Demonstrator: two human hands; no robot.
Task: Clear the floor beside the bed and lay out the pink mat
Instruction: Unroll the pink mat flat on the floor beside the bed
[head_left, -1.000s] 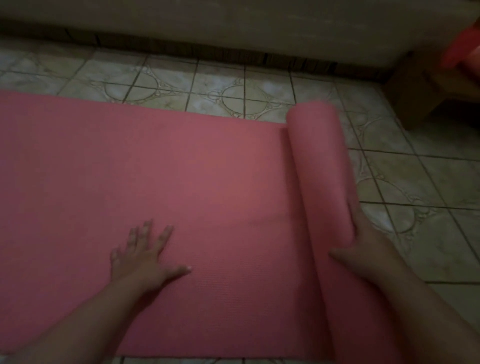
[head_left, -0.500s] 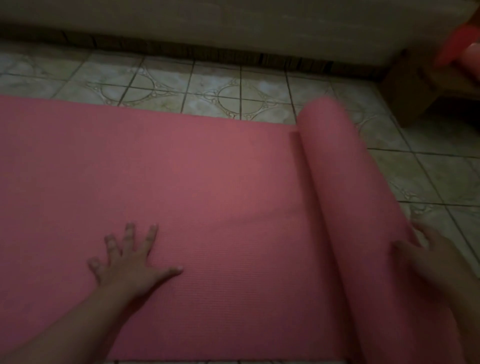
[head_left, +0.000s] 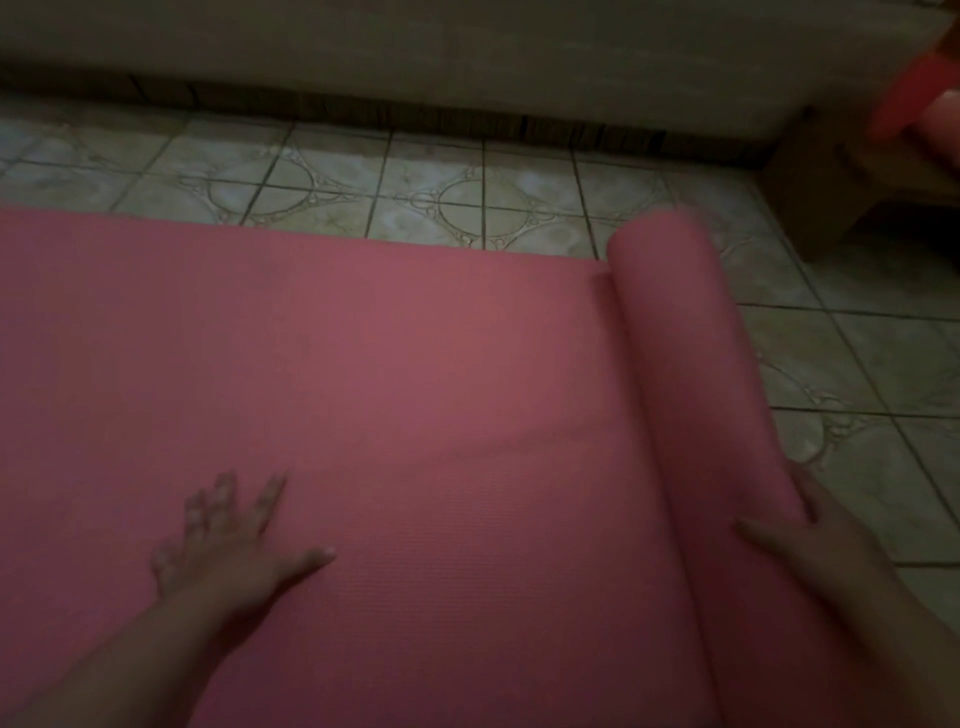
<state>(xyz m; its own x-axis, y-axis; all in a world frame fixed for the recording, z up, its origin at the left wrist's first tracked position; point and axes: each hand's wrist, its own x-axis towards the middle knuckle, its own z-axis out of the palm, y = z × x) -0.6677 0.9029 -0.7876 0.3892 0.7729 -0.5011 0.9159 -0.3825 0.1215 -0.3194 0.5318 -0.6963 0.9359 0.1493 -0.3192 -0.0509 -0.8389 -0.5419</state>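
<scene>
1. Since half a second ago, the right hand (head_left: 810, 545) has come back up onto the rolled end, where before it sat lower on the roll's floor side; the left hand has stayed put.
2. Landmark: the pink mat (head_left: 395, 395), lying mostly unrolled on the tiled floor (head_left: 467, 197), which shows as a strip between the mat's far edge and the bed base (head_left: 467, 57).
3. On the near left part of the mat's flat surface, the left hand (head_left: 234, 540) presses down with fingers spread and straight, thumb pointing toward the roll.
4. At the mat's right end stands the still-rolled part (head_left: 675, 322), running from the far edge toward the camera.
5. On the near stretch of that roll the right hand rests, thumb over the top and fingers lying down the roll's outer side, not clenched.
6. Beyond the mat's far right corner, a wooden piece (head_left: 810, 192) stands on the floor, with something red (head_left: 914, 88) above it, too blurred to identify.
</scene>
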